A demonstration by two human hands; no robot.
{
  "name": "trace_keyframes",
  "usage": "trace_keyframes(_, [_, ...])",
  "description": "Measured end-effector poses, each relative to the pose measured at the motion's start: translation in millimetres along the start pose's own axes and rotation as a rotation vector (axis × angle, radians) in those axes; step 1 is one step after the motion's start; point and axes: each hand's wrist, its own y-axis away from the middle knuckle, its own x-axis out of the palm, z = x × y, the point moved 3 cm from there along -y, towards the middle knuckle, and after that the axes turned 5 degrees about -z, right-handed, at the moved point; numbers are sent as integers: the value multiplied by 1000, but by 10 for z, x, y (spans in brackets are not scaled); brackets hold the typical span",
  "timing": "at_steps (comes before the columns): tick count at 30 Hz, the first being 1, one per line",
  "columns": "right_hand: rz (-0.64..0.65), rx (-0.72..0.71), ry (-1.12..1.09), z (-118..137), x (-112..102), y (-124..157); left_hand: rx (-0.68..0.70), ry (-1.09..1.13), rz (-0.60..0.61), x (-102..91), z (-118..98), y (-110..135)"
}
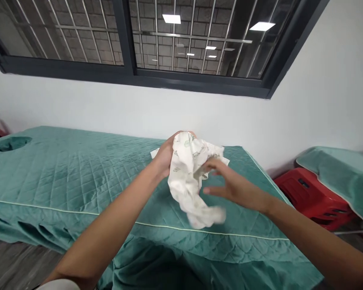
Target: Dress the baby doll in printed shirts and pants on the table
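Note:
A crumpled white cloth (189, 177) with small green prints hangs above the green quilted bed (63, 177). My left hand (165, 157) is closed on its upper edge and holds it up. My right hand (230, 185) reaches in from the right with its fingers spread and slightly blurred, the fingertips touching or just beside the cloth's middle. The lower end of the cloth dangles loose near the bed's front edge.
The bed has a face hole (10, 143) at the far left. A white wall and a barred window (139, 36) stand behind. A red plastic stool (308, 193) sits on the floor at right, beside a second green-covered bed (341, 169).

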Motion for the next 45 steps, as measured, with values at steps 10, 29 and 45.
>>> trace_keyframes(10, [-207,-103,-6,441,-270,-535,-29,188,165,86,-386,29])
trace_keyframes(29, [-39,-75,-385,787,-459,-470,172,-507,304,227,-963,340])
trace_keyframes(45, [210,134,-560,-88,-141,-487,-344,-262,462,-135,75,199])
